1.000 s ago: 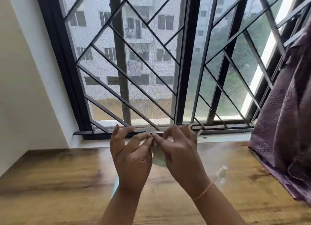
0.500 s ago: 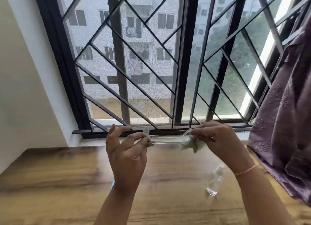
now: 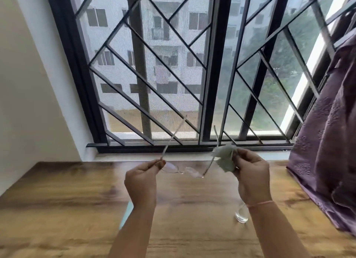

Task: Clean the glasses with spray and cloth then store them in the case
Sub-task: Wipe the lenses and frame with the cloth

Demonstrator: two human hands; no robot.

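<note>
Thin-framed glasses (image 3: 185, 170) hang in the air above the wooden table, temples unfolded and pointing toward the window. My left hand (image 3: 143, 182) pinches the frame at its left hinge. My right hand (image 3: 252, 177) grips a pale green cloth (image 3: 225, 158), which touches the right temple near the hinge. A small clear spray bottle (image 3: 241, 213) stands on the table, partly hidden behind my right wrist. A light blue edge, possibly the case (image 3: 126, 215), shows behind my left forearm.
The wooden table (image 3: 57, 209) fills the lower view. Behind it are a white sill and a barred window (image 3: 210, 84). A purple curtain (image 3: 327, 142) hangs over the table's right side. A cream wall (image 3: 25, 84) stands at the left.
My hands have moved apart from a close hold. The glasses' temples have swung open toward the window, and my right hand has drawn the cloth out to the right temple.
</note>
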